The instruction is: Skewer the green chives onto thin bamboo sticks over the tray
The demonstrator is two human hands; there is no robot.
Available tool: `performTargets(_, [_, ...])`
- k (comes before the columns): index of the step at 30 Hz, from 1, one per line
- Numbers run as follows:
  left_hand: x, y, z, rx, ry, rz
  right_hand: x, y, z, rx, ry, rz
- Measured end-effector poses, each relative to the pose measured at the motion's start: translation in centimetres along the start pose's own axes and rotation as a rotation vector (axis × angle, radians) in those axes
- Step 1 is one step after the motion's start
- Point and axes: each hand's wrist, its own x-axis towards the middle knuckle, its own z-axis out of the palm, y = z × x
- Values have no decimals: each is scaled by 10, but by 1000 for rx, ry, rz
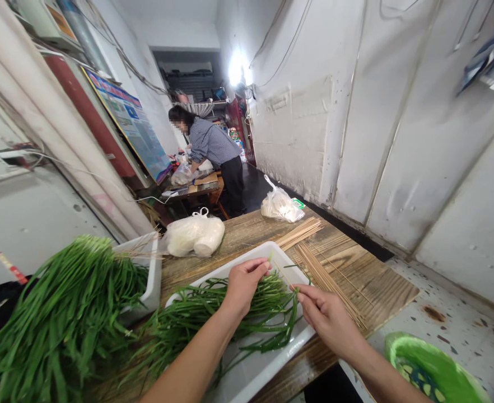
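Observation:
My left hand hovers over a white tray of green chive stalks, its fingers pinched on the end of a thin bamboo skewer with a bit of green at its tip. My right hand is pinched on the skewer's other end and on a chive stalk that curls down into the tray. Loose bamboo skewers lie on the wooden table just to the right of the tray.
A big heap of chives fills a second white tray at left. Two white plastic bags sit at the table's far end. A green basket is on the floor at right. A person in a striped shirt works at a far table.

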Motion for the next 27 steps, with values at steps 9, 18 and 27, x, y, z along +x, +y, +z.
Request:
performTargets(9, [-2, 1, 0, 87, 14, 71, -2, 2, 2, 22, 1, -14])
performTargets(18, [-7, 1, 2, 118, 44, 123, -3, 6, 4, 39, 26, 30])
performTargets(27, [-13, 7, 3, 133, 25, 105, -3, 6, 5, 109, 70, 44])
